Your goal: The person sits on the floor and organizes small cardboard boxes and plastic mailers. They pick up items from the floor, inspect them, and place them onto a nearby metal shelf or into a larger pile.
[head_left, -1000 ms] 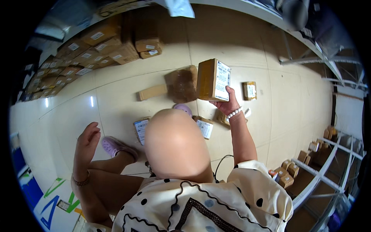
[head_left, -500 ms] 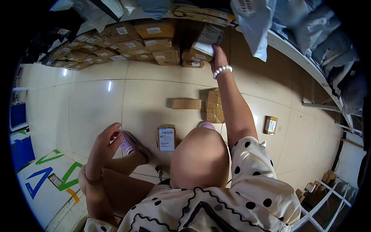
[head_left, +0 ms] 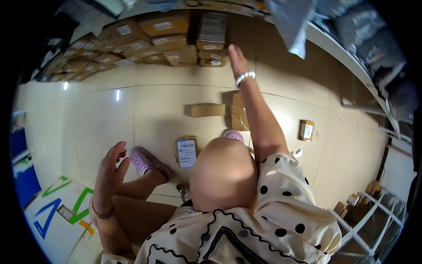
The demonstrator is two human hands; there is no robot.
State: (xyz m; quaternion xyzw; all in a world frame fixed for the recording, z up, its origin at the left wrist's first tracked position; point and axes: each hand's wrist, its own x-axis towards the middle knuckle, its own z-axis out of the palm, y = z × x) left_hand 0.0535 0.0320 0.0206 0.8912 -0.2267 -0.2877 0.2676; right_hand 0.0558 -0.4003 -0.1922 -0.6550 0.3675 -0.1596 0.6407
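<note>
The box [head_left: 212,31] has been let go on the pile [head_left: 209,55] by the right hand [head_left: 239,65], fingers straight and empty. The left hand [head_left: 110,172] is empty, fingers loosely apart.

A plastic bag [head_left: 293,31] hangs upper right — white panel [head_left: 66,194] lower left.

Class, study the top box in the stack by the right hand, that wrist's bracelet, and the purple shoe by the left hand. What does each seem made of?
Top box: probably matt cardboard, judging by its flat brown side. Bracelet: glossy white beads, perhaps plastic or pearl, given their bright sheen. Purple shoe: likely moulded foam or rubber, smooth with small holes.
</note>
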